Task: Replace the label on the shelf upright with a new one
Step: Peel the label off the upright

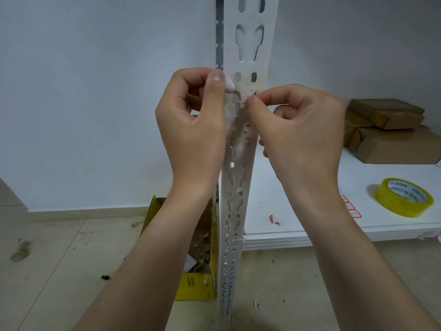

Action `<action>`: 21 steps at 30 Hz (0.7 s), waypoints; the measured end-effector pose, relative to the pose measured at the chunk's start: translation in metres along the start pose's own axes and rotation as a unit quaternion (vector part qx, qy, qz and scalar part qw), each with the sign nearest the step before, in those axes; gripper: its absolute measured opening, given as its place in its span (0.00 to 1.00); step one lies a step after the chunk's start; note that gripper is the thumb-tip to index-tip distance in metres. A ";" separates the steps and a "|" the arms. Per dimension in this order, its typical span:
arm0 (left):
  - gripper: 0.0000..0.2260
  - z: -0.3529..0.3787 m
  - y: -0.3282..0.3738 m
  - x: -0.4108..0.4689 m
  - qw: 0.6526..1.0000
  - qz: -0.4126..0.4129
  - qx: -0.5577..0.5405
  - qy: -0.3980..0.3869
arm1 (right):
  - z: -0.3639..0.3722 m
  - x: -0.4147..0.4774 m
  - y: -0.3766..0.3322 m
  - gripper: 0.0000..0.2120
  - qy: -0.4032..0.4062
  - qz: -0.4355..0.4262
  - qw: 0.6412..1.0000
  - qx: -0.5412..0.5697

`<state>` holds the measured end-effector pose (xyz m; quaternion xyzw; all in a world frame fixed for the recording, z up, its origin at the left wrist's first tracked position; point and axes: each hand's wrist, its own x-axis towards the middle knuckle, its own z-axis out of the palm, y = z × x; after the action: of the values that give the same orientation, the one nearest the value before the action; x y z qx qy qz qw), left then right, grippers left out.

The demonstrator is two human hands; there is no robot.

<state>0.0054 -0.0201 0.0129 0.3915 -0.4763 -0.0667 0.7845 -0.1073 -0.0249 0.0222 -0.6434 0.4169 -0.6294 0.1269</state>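
a yellow cardboard box (191,280) of scraps sits on the floor at lower left. above it the left hand (195,123) is curled closed, thumb and fingers pinching a peeled strip of clear tape and torn white label (229,108) that hangs against the white slotted shelf upright (235,192). the right hand (300,130) pinches a red-edged shred at the upright's front face. further right, on the white shelf board (310,206), lie a label scrap (275,220), a sheet of red-bordered labels (350,206), a yellow tape roll (404,200) and brown parcels (386,130).
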 end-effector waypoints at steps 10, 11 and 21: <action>0.09 -0.001 0.000 0.001 1.000 0.003 0.001 0.000 | -0.003 0.002 0.005 0.06 0.014 -0.048 0.999 0.004; 0.09 -0.001 0.000 0.001 1.000 0.003 0.002 -0.001 | -0.005 0.003 0.006 0.07 0.022 -0.080 0.996 -0.018; 0.07 0.000 0.001 -0.002 1.000 -0.008 -0.001 -0.002 | -0.024 0.017 0.026 0.08 -0.009 -0.295 0.943 -0.153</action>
<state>0.0042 -0.0187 0.0123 0.3946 -0.4743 -0.0739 0.7835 -0.1414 -0.0444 0.0208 -0.7550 0.2981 -0.5615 -0.1604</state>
